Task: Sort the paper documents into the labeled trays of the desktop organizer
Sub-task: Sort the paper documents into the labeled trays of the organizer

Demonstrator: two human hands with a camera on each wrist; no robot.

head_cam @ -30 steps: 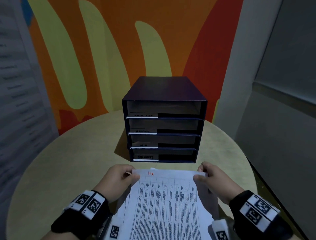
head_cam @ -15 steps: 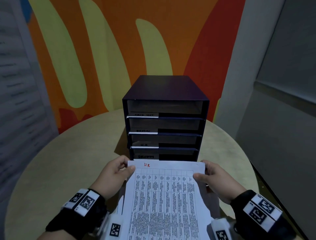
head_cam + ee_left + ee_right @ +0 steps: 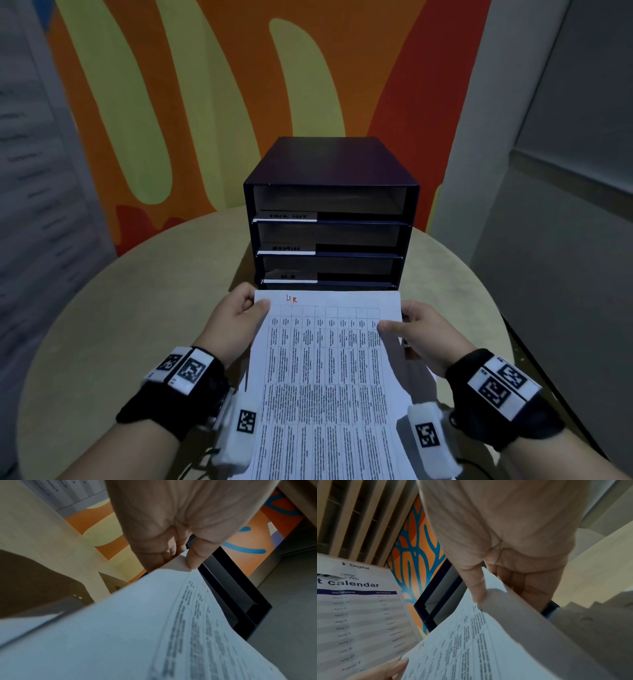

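You hold a printed sheet (image 3: 325, 377) in both hands, out over the round table (image 3: 137, 308) and just in front of the dark organizer (image 3: 330, 219). Your left hand (image 3: 236, 318) pinches the sheet's top left corner: the thumb lies on the printed face and the other fingers (image 3: 154, 555) curl underneath, as the left wrist view shows. Your right hand (image 3: 424, 329) grips the top right edge the same way, thumb pressed on the table of text, fingers (image 3: 522, 582) curled below the paper. The sheet's far edge hides the organizer's lowest tray, and whether it touches the organizer cannot be told. Red handwriting (image 3: 292, 299) sits near the sheet's top left. More paper (image 3: 416, 370) shows under the sheet beside your right wrist. Three trays above it carry white labels (image 3: 287, 216), too blurred to read.
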